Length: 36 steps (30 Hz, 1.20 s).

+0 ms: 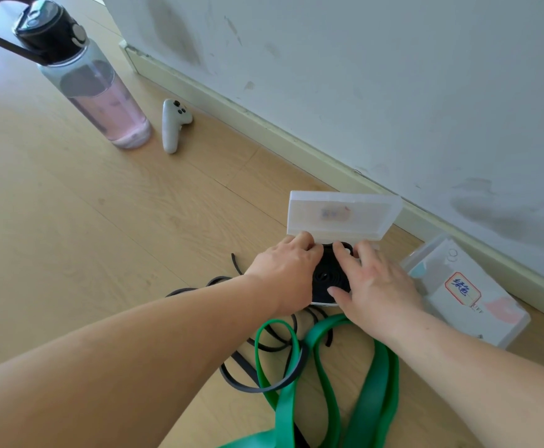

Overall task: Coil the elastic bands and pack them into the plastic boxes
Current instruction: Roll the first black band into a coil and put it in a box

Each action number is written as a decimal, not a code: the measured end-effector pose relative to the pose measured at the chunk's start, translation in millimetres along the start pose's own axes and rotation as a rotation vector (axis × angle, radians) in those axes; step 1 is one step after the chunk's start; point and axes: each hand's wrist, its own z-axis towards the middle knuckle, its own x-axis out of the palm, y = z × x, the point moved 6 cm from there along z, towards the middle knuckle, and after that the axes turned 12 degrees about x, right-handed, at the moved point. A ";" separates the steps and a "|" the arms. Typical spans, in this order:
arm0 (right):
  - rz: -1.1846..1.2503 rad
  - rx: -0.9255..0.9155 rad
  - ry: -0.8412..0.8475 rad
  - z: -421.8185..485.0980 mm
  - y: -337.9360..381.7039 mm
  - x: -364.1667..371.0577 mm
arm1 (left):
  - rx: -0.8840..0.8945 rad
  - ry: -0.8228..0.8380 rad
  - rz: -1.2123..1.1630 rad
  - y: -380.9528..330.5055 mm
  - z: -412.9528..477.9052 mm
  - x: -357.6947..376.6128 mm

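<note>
A coiled black elastic band (330, 276) lies inside an open translucent plastic box whose lid (341, 218) stands raised behind it. My left hand (283, 270) and my right hand (374, 282) press on the coil from either side, fingers on top of it. The box's base is mostly hidden under my hands. More loose black band (248, 373) trails on the floor below, tangled with a wide green elastic band (371, 392). A second plastic box (468, 295), closed and bearing a red-framed label, lies to the right by the wall.
A water bottle (96, 92) with a black lid and strap stands at the far left on the wooden floor. Beside it lies a white controller (173, 124). A pale skirting board (296, 137) and the wall run diagonally behind the boxes.
</note>
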 end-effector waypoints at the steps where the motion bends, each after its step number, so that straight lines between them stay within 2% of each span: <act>1: -0.015 -0.007 -0.004 -1.4 -0.4 1.0 | -0.006 0.009 0.002 -0.7 0.2 0.4; 6: -0.076 0.002 -0.002 -3.9 0.3 4.2 | -0.042 0.044 0.021 -6.3 1.8 1.5; 19: -0.113 -0.009 0.176 10.0 5.3 -0.5 | -0.128 0.151 0.094 -14.6 12.4 -0.1; 24: 0.074 0.049 0.127 12.5 -9.4 -3.6 | -0.026 0.069 0.036 -2.1 7.6 -13.5; 28: 0.029 0.044 0.092 5.2 -11.5 -11.5 | 0.036 0.000 0.040 6.1 -15.0 -21.2; 33: -0.004 0.000 -0.056 -1.7 -2.7 -30.4 | -0.003 0.040 0.145 7.0 -35.9 -11.1; 36: 0.102 0.015 0.050 -1.7 -4.4 -20.1 | -0.092 0.020 0.094 13.1 -38.3 -7.0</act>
